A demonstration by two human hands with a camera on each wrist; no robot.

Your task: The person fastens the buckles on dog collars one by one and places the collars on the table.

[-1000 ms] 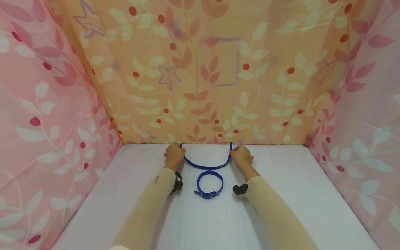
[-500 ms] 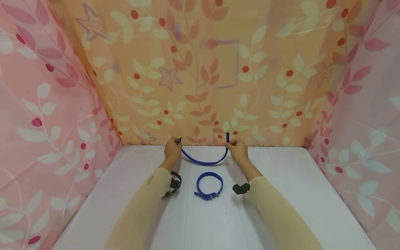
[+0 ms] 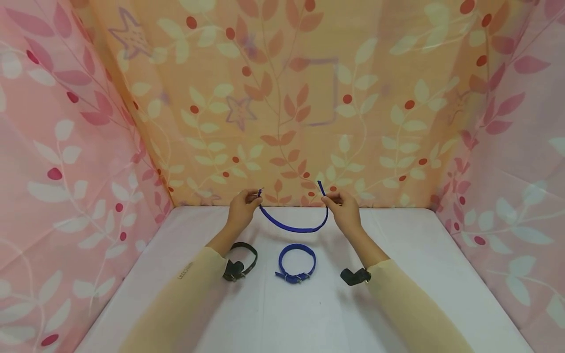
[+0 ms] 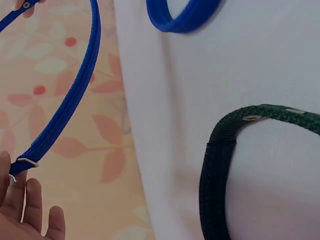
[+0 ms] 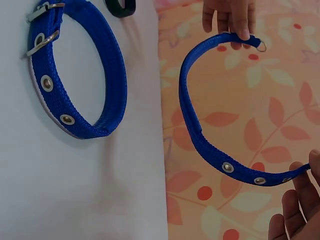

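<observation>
An unbuckled blue collar (image 3: 296,229) hangs in a U above the far part of the table, stretched between both hands. My left hand (image 3: 242,211) pinches its buckle end, where metal fittings show in the left wrist view. The other end, with its metal eyelets, is between the thumb and fingers of my right hand (image 3: 345,212); its tip sticks up past them. Nearer to me, a second blue collar (image 3: 292,278) lies on the table, buckled into a ring. Its eyelets and double metal fittings show clearly in the right wrist view.
A white-covered table (image 3: 282,318) lies under the hands. Orange leaf-patterned cloth (image 3: 282,98) closes off the back, with pink patterned cloth (image 3: 66,196) at both sides. A dark strap (image 3: 251,264) sits at the left wrist and a black camera mount (image 3: 353,277) at the right.
Both hands have lifted the unbuckled collar up from near the table's back edge, and it has come closer to me. The hands have lately spread slightly apart. The buckled collar stays put.
</observation>
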